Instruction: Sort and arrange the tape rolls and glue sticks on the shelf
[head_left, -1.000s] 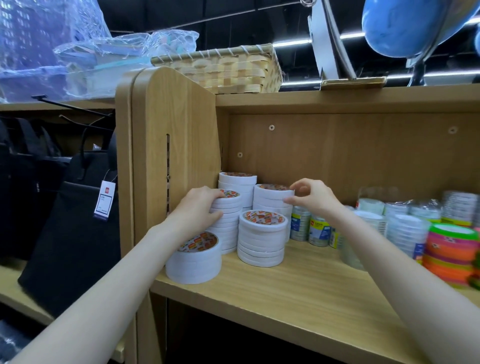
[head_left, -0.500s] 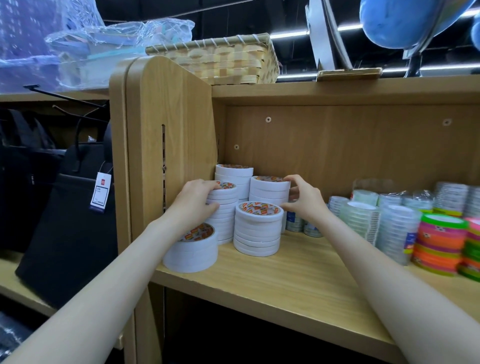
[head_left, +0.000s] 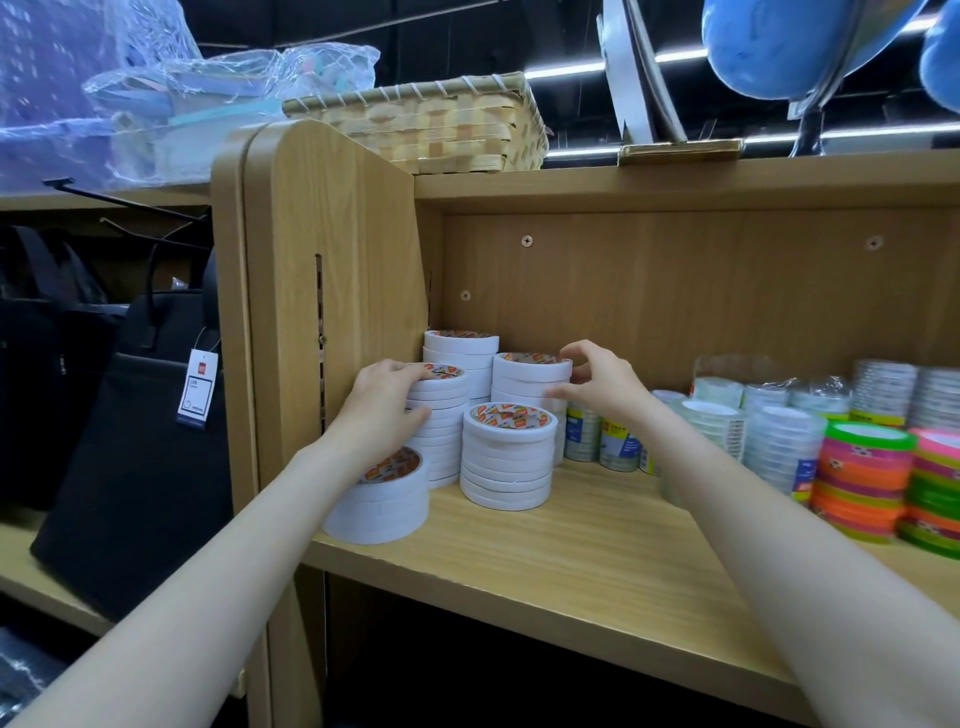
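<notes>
Nearest me, by the shelf's (head_left: 545, 561) front edge at its left end, sits a short stack of white tape rolls (head_left: 376, 501) with an orange-printed core. Just behind it my left hand (head_left: 382, 410) is wrapped around the side of a taller white stack (head_left: 441, 421), fingers over its top roll and thumb lower on its side, so I am grasping that stack against the shelf's left wall. To its right, a little back from the front edge, stands a mid-height white stack (head_left: 506, 457), free of either hand. Behind that one my right hand (head_left: 597, 384) reaches in, fingers curled over the rim of the rear right white stack (head_left: 530, 384) and thumb pressed on its side, a light pinch on the upper rolls. In the back left corner stands the tallest white stack (head_left: 460, 358). Further along to the right I see small labelled clear tape rolls (head_left: 615, 441), wrapped clear stacks (head_left: 779, 447) and neon-coloured rolls (head_left: 862, 478) toward the shelf's right end.
</notes>
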